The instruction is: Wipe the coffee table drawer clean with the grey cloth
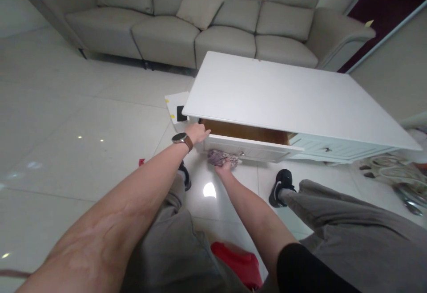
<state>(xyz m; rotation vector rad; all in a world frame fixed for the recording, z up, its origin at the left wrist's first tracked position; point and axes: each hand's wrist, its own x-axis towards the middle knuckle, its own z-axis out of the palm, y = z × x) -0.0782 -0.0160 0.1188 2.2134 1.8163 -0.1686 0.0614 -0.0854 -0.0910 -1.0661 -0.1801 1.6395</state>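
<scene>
A white coffee table (280, 97) has its left drawer (256, 148) pulled out, with a brown wooden inside showing. My left hand (198, 132), below a wrist with a watch (182, 138), rests at the left end of the drawer's top edge, thumb and fingers apart. Lower down, my right hand (226, 167) holds a patterned, crumpled cloth (218, 157) against the drawer front, left of its small knob (242, 153). The cloth hides part of the fingers.
A grey sofa (227, 43) with a cushion (200, 3) stands behind the table. Left of the table lie a white sheet (173, 101) and a dark flat object (181, 113). A red object (236, 262) is between my legs. Cloth and metal items lie at right.
</scene>
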